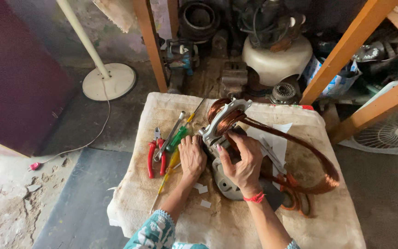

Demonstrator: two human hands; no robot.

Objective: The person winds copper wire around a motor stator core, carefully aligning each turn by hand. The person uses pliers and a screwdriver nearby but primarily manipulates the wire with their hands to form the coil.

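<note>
At the centre of the frame, on a tabletop [300, 226] draped in stained, nubbly cream cloth, sits a grey cast-metal motor housing [226, 182] with a silvery bracket at its top. Long loops of shiny copper wire [321, 177] spill from it toward the right of the frame in one thick, curved bundle. The left hand [192, 157] lies flat against the housing's left side, fingers spread, its grip wide and closed on nothing. The right hand [244, 161] curls over the top of the housing, fingers pressed among the copper strands where they enter the metal; whether its grip pinches wire I cannot tell.

Left of the hands lie one pair of red-handled pliers [155, 157], one green-handled screwdriver [177, 138], one yellow-handled screwdriver [169, 170] and a bare steel tool [171, 133]. Two or three small white paper scraps [202, 189] dot the cloth. The cloth's lower left stays open, its edge dropping to bare concrete floor [5, 207]. A round white fan base [109, 80] stands at upper left.
</note>
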